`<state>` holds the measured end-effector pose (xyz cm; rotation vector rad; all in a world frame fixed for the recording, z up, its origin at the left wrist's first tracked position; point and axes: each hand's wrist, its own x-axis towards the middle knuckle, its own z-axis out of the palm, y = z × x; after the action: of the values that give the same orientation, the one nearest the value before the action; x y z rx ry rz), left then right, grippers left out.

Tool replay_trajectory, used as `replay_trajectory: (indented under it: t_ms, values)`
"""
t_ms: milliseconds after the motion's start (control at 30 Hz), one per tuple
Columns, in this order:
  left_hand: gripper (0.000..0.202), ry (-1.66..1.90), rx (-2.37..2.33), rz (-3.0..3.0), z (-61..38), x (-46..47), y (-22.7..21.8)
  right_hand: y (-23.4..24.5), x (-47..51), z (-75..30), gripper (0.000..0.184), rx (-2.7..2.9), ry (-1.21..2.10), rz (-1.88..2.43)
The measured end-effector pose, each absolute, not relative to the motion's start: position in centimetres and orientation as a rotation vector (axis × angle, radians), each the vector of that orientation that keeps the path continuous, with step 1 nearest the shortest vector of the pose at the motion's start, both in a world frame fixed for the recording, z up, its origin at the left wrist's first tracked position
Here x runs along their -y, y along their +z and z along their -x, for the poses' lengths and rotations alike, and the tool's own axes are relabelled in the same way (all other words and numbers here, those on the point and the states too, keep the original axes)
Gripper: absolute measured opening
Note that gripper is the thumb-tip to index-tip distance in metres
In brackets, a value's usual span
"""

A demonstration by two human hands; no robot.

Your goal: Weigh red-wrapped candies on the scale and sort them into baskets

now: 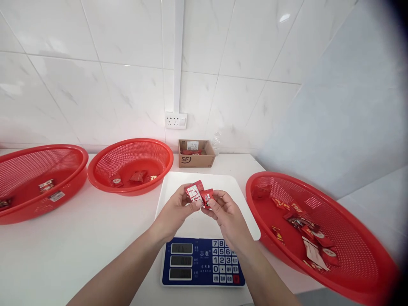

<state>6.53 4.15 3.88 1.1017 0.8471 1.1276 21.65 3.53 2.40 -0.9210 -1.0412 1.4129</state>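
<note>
Above the white pan (pixel 172 187) of a digital weighing scale, both of my hands meet, each closed on small wrapped packets. My left hand (pixel 174 212) grips a red and white packet (pixel 194 193) between thumb and fingers. In my right hand (pixel 228 214) is a smaller red packet (pixel 207 195), pinched with the thumb on its front. The two packets overlap slightly, and my fingers hide their lower parts. Below them lies the scale's blue keypad panel (pixel 204 261), with three small displays at its left; my right forearm covers some keys.
Red perforated baskets hold wrapped packets: one at far left (pixel 72 180), one at back left (pixel 95 180) and a large one at right (pixel 360 212). A cardboard box (pixel 197 160) with red packets stands by the tiled wall, under a power socket (pixel 176 120).
</note>
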Motion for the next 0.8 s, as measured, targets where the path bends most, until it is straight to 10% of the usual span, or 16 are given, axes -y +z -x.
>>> replay_trajectory:
  t_ms: [800]
  values:
    - [0.027, 0.95, -0.837, -1.327, -6.46, -3.81, 4.38, 2.21, -3.53, -22.27, 0.031, 0.985, 1.451, 1.01]
